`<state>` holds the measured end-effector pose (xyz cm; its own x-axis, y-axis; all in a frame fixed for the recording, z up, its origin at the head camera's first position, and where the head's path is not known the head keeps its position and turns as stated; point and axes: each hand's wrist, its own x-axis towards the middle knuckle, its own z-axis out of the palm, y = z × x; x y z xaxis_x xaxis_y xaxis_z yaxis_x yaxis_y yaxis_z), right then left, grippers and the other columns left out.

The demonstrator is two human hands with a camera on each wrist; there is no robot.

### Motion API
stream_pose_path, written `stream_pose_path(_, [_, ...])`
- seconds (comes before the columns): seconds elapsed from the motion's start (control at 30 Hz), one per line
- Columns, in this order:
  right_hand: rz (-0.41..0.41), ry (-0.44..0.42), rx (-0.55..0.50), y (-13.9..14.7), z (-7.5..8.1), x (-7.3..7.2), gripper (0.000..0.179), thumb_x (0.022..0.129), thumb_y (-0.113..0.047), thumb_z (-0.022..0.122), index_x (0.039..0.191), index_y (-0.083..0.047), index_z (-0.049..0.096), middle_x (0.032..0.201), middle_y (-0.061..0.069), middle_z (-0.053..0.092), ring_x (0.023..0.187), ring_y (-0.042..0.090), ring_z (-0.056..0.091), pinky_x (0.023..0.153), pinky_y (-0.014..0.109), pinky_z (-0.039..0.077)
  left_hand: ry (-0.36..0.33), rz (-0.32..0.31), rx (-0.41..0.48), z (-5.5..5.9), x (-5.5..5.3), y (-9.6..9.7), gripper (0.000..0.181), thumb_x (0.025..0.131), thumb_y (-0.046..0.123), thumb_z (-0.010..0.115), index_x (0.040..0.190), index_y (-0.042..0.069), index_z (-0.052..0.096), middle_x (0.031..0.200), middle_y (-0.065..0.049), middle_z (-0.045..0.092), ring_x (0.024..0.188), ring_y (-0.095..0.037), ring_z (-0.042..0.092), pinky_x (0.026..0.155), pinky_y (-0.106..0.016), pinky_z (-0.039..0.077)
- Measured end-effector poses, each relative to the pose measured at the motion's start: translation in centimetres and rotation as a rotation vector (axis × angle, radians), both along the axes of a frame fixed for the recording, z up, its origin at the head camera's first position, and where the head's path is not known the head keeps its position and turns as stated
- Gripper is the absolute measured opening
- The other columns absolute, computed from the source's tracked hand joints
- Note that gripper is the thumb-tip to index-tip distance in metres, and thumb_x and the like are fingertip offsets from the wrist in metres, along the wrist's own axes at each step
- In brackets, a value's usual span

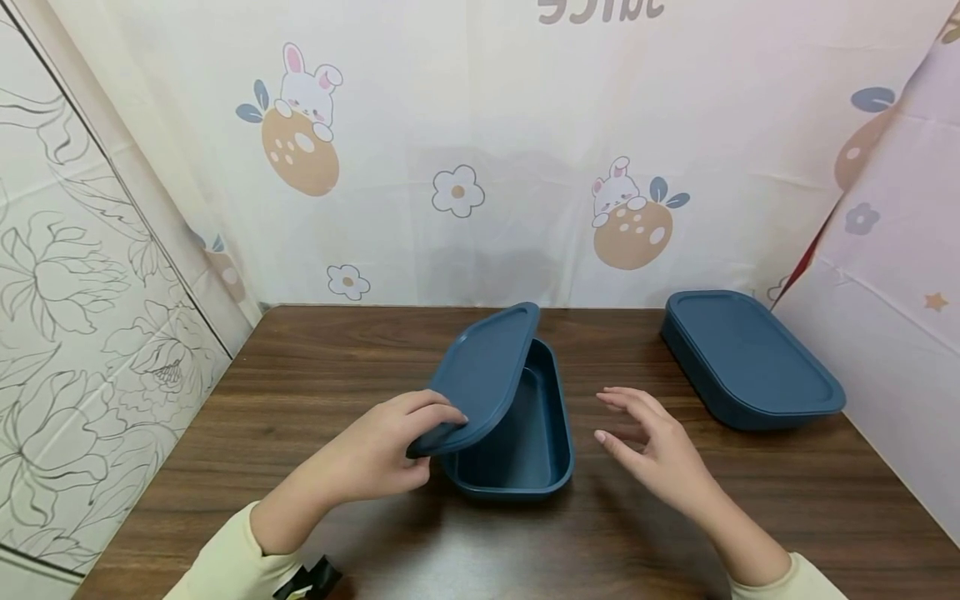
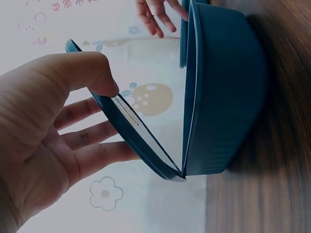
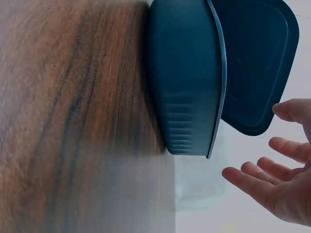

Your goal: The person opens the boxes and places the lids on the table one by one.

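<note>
In the head view a dark blue food container [image 1: 553, 421] stands on the table, its inside bare where it shows. Its matching lid [image 1: 483, 367] is tilted over it, raised on the left side. My left hand [image 1: 382, 454] pinches the lid's near left edge, thumb and fingers on opposite faces in the left wrist view. There the lid's far end meets the container's rim. To the right of the container my right hand [image 1: 663, 462] hovers apart from it, fingers loosely spread and holding nothing. The lid's underside [image 3: 257, 63] shows in the right wrist view.
A second blue container [image 1: 750, 358] with its lid on sits at the table's right edge. The dark wooden table [image 1: 322, 367] meets a printed cloth [image 1: 525, 233] at the back. White flower-patterned panelling [image 1: 97, 292] runs along the left, and a pale cloth hangs at right.
</note>
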<state>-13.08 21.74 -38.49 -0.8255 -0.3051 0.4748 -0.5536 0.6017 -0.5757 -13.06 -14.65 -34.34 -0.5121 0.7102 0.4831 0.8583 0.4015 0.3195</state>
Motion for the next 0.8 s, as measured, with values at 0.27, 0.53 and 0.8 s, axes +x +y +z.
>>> stream_pose_path(0.27, [0.007,-0.249,-0.006,-0.3,-0.8,-0.3,0.047,0.093,-0.018,0.068,0.135,-0.007,0.053,0.133,0.014,0.053,0.114,0.035,0.057,0.088,0.057,0.049,-0.079,0.003,0.043,-0.2,0.0,-0.7,0.057,0.073,-0.004,0.066,0.126,0.014,0.058,0.119,0.003,0.056,0.094,-0.012,0.055,0.076,-0.024,0.049])
stream_pose_path(0.53, [0.069,-0.559,-0.2,-1.2,-1.2,-0.6,0.052,0.095,-0.019,0.065,0.14,-0.001,0.046,0.14,0.027,0.045,0.117,0.042,0.055,0.081,0.04,0.056,-0.114,0.021,0.121,-0.7,0.1,-1.4,0.063,0.074,-0.006,0.068,0.132,0.014,0.056,0.12,0.0,0.055,0.091,-0.017,0.055,0.064,-0.029,0.05])
stream_pose_path(0.8, [0.154,-0.769,-0.413,-2.0,-1.4,-0.8,0.055,0.097,-0.013,0.061,0.143,0.007,0.036,0.143,0.03,0.038,0.112,0.036,0.057,0.081,0.044,0.056,-0.198,-0.004,0.235,-1.3,0.3,-1.9,0.07,0.074,-0.016,0.064,0.137,0.01,0.051,0.123,-0.005,0.054,0.1,-0.018,0.058,0.073,-0.028,0.057])
